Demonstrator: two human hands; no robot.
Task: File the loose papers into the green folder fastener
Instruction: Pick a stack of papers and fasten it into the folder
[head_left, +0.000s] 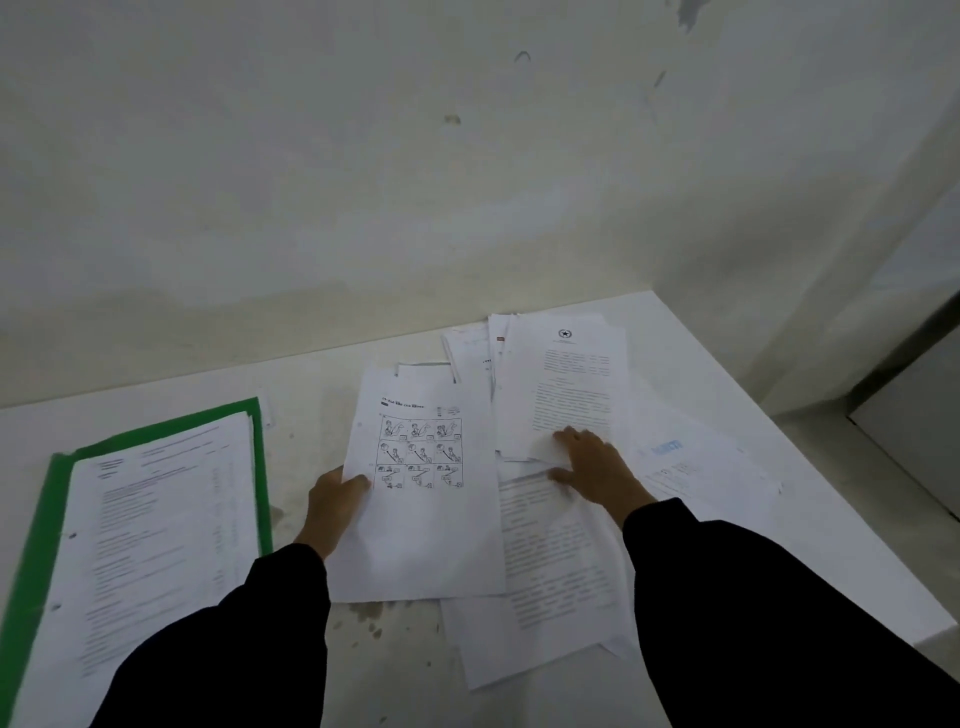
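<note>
Loose papers (558, 551): I saw them spread on the surface (311, 415), right of the green folder (264, 478).
Left grip (335, 512): pinched on a picture sheet (423, 519).
Right grip (597, 470): fingers apart, flat on the pile.

Single view: head camera, wide-angle, worn on your head. Faces forward and down over the table (311, 415) from its near side. Close range: your left hand (332, 506) and right hand (597, 467) land mid-frame, sleeves (779, 623) fill the bottom. Wall (363, 156) takes the upper half. Table's far corner sits right of centre.
</note>
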